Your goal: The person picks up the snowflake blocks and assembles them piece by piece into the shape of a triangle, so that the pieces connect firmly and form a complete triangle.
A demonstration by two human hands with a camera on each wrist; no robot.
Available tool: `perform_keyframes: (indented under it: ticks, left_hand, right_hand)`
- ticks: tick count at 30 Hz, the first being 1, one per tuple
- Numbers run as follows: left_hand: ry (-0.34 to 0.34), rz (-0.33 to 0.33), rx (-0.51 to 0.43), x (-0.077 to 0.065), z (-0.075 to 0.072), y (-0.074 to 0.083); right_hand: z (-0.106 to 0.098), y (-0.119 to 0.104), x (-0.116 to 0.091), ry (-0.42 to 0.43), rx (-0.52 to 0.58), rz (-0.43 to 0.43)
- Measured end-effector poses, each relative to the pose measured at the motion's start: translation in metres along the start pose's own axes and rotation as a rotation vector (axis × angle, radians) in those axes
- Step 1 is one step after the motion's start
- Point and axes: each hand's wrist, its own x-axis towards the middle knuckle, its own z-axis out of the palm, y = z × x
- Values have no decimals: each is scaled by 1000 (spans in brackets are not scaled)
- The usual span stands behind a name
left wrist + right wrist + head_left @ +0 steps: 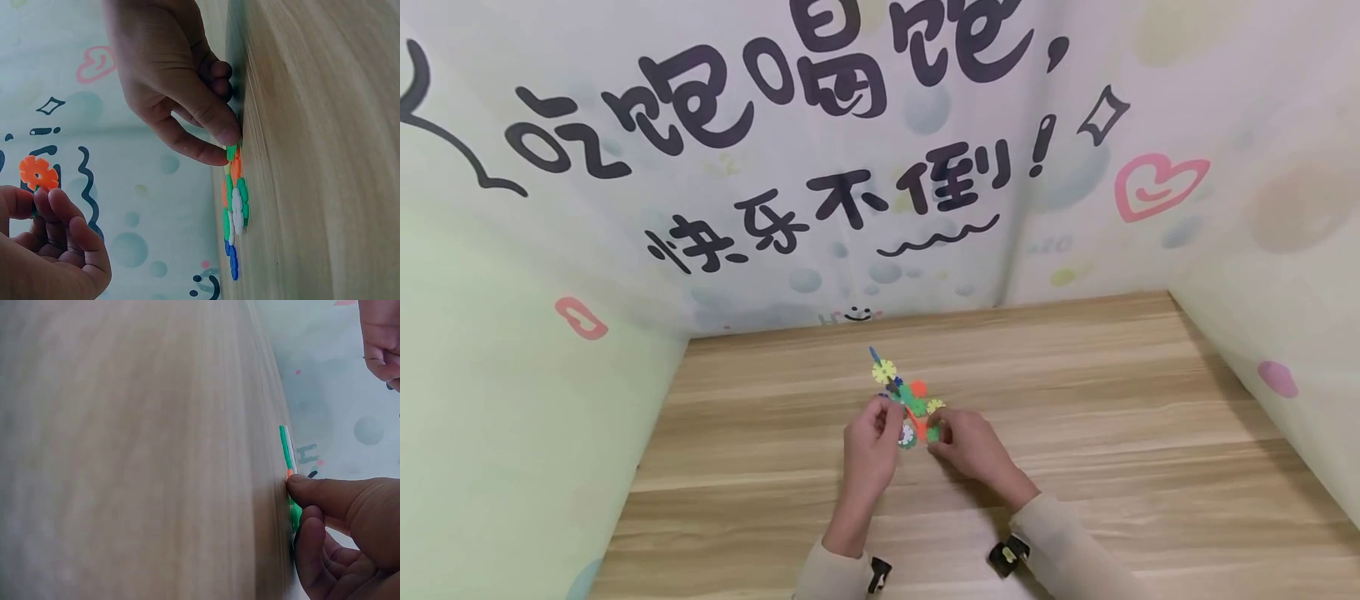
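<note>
My left hand [871, 435] is raised above the table in the left wrist view. Its thumb and fingertips pinch a green snowflake disc [35, 192], mostly hidden, with an orange snowflake disc [39, 172] standing out beyond it. Low at the tabletop, my right hand [973, 447] pinches a green snowflake disc [933, 434] at the near right of a flat cluster of joined discs. Within that cluster are a white disc [907, 434], a yellow disc [883, 372] and a blue piece [874, 355] at the far tip. My fingers cover part of it.
The wood-grain table [760, 450] carries the cluster near its middle. A printed white wall panel [865, 275] stands behind it, and a green side panel [512, 433] stands at the left. Black wrist devices [1007, 556] sit by both sleeves.
</note>
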Motion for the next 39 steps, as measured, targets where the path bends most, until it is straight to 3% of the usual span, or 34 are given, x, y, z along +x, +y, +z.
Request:
perform_keyframes:
  ticks: [14,19,24,31,39]
  left_hand:
    - [6,37,-6,1,2,-3]
    - [16,29,-24,2,4,-2]
    - [5,7,-27,3,3,-1]
    - [-23,-4,-42,3,3,-2]
    - [-11,-51,-80,7,6,-3]
  right_hand:
    - [0,10,-4,80,-21,8]
    - [-6,12,-4,76,39,15]
    - [-15,10,-6,64,193,2]
    - [-32,-4,-9,42,505,34]
    - [-41,-19,-16,13,778,73]
